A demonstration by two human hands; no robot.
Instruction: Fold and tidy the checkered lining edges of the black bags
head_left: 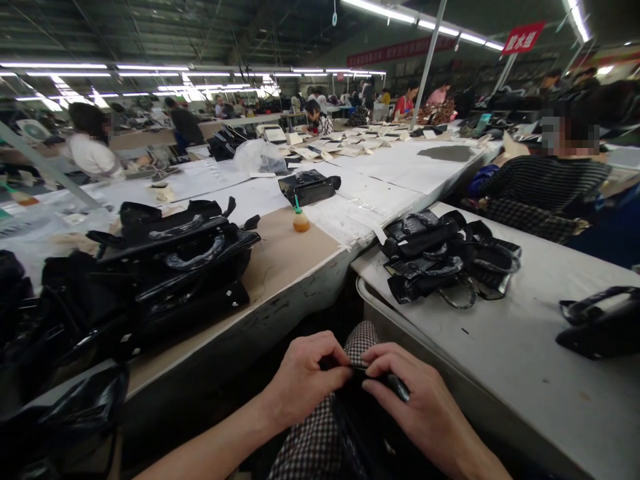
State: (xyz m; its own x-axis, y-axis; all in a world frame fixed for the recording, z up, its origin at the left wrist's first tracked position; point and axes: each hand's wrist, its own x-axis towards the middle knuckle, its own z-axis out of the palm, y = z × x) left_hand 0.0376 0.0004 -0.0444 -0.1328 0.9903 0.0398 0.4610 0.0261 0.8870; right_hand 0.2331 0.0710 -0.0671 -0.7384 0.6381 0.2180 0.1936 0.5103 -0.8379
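Low over the lap, the left hand (303, 379) and right hand (420, 400) each pinch a narrow grip on a black strap (367, 371) between them. Beyond, stacked black bags (165, 260) sit on the left tabletop (295, 257), more bags (445, 257) on the right, then a glue bottle (301, 219).

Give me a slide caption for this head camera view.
Both hands, left hand and right hand, pinch a black piece over the lap, between tables stacked with black bags.

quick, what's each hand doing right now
Left hand: closed, pinching one end of a thin, glossy black strap over the lap.
Right hand: closed, fingers gripping the same strap.
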